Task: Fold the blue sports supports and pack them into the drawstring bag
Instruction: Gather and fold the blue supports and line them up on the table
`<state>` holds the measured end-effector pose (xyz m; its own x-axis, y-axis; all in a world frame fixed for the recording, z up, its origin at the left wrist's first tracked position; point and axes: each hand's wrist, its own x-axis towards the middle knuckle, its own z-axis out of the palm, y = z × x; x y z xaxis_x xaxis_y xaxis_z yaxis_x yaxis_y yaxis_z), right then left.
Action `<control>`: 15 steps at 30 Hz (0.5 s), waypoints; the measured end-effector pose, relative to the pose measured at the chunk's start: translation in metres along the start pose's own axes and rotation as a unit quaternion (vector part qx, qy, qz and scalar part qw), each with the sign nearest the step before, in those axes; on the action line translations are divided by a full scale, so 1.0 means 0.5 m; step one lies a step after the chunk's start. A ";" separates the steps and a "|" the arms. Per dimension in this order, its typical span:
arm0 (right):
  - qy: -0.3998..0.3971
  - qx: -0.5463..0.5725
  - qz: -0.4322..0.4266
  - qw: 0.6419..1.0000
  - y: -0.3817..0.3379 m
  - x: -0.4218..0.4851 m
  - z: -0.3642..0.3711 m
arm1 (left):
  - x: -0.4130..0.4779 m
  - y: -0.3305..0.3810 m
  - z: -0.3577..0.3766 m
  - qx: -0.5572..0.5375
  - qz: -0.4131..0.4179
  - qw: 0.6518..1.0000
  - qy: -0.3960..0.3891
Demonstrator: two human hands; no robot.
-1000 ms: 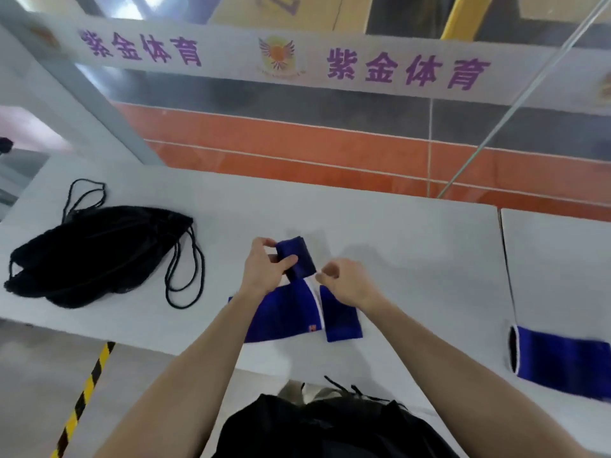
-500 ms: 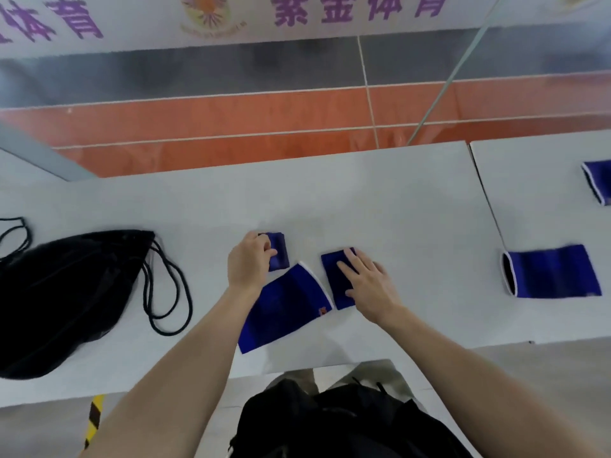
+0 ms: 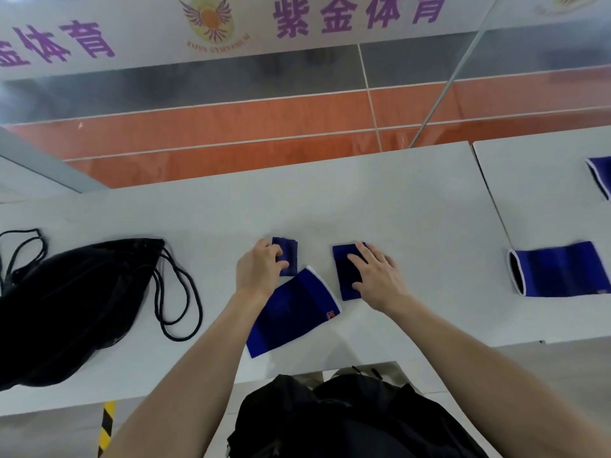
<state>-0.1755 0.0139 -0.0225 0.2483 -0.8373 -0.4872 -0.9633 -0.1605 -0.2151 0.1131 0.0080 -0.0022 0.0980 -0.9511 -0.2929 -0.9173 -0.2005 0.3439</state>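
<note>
Folding blue supports on the tabletop point(image 3: 413, 209)
The left hand point(image 3: 261, 269) curls round the small folded support point(image 3: 288, 256); the right hand point(image 3: 377, 276) presses flat on the second support point(image 3: 344, 276) — long axis pointing away from the person. A second ago the small one was raised.

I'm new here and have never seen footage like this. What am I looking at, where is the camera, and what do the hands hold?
There is no machine: a person works with bare hands, and the picture comes from a camera worn on the head, looking down at a white table. The left hand curls its fingers on a small folded support. The right hand lies flat on a second folded support. Near them lies a larger blue support with white trim. A black drawstring bag lies to the left. On the next table lie a flat support and a cropped support.
</note>
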 end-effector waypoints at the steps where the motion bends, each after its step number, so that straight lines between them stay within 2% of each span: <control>1: -0.002 -0.001 0.000 1.000 0.000 0.002 -0.005 | -0.003 -0.001 -0.003 0.013 0.004 1.000 0.013; 4: -0.003 0.004 -0.001 1.000 0.007 0.009 -0.015 | -0.010 0.009 -0.015 0.013 0.023 0.997 0.074; 6: 0.000 0.010 0.000 1.000 0.014 0.004 -0.018 | -0.006 0.041 -0.020 0.002 0.048 0.996 0.079; 11: 0.013 0.030 0.024 0.999 0.044 -0.045 -0.033 | 0.033 0.176 0.025 0.014 0.107 0.992 -0.066; 15: 0.005 0.023 0.078 0.997 0.100 -0.109 -0.046 | 0.052 0.259 0.094 0.049 0.112 0.984 -0.132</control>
<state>-0.2393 0.0396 0.0126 0.0950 -0.8550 -0.5099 -0.9845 -0.0047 -0.1755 -0.0215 -0.0317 -0.0073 -0.2020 -0.8720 -0.4459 -0.9385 0.0422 0.3426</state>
